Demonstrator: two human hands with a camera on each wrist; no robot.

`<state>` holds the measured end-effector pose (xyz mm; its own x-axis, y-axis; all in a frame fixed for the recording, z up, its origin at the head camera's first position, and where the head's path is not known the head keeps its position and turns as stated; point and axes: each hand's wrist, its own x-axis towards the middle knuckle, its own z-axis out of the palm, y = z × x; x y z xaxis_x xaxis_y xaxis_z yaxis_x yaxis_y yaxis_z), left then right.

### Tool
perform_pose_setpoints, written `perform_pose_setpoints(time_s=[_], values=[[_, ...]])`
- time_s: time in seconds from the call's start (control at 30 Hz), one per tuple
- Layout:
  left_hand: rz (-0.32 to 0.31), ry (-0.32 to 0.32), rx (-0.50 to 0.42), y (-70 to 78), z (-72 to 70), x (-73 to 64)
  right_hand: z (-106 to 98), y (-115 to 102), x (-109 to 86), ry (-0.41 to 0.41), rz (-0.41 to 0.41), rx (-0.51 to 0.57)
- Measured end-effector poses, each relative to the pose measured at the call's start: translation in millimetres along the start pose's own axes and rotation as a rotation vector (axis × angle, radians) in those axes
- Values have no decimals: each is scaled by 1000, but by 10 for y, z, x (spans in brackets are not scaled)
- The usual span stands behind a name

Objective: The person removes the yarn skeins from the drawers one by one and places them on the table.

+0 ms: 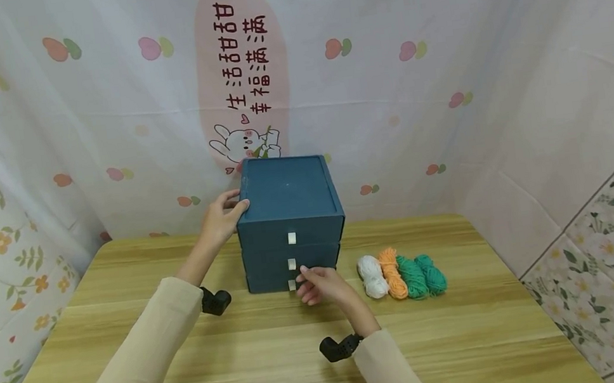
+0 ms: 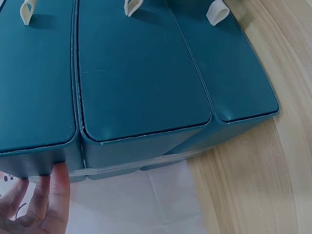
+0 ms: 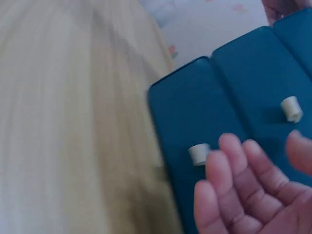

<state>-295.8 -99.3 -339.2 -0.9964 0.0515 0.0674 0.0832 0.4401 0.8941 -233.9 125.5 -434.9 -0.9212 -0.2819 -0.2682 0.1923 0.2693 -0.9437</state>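
A dark blue drawer box (image 1: 286, 187) with three stacked drawers stands on the table, all drawers pushed in. Each front carries a small cream pull loop; the middle drawer's loop (image 1: 291, 263) sits above the bottom drawer's loop (image 3: 199, 154). My left hand (image 1: 223, 218) rests against the box's upper left side, its fingers (image 2: 59, 195) fairly straight along the side and the thumb at the top edge. Just in front of the bottom loop is my right hand (image 1: 321, 284), fingers loosely bent and thumb apart, with nothing between them.
To the right of the box lie several yarn skeins: a white skein (image 1: 372, 277), an orange skein (image 1: 393, 275) and green skeins (image 1: 413, 277). A printed curtain (image 1: 389, 111) hangs behind the wooden table (image 1: 270, 362).
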Motion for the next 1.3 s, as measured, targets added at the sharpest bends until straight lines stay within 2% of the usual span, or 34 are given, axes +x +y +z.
perform_pose_setpoints(time_s=[0.1, 0.2, 0.33, 0.5, 0.8, 1.3], values=[[3, 2, 12, -4, -7, 1, 42, 128, 50, 9, 52, 14], [5, -2, 12, 1, -9, 1, 98, 341, 187, 38, 88, 40], [1, -4, 9, -3, -11, 1, 193, 426, 243, 69, 79, 55], [-1, -6, 20, -13, -16, 8, 292, 420, 294, 101, 58, 32], [1, -4, 28, -2, -13, 9, 375, 348, 316, 149, 72, -42], [-8, -5, 22, 21, -5, -6, 373, 313, 288, 138, 101, -97]])
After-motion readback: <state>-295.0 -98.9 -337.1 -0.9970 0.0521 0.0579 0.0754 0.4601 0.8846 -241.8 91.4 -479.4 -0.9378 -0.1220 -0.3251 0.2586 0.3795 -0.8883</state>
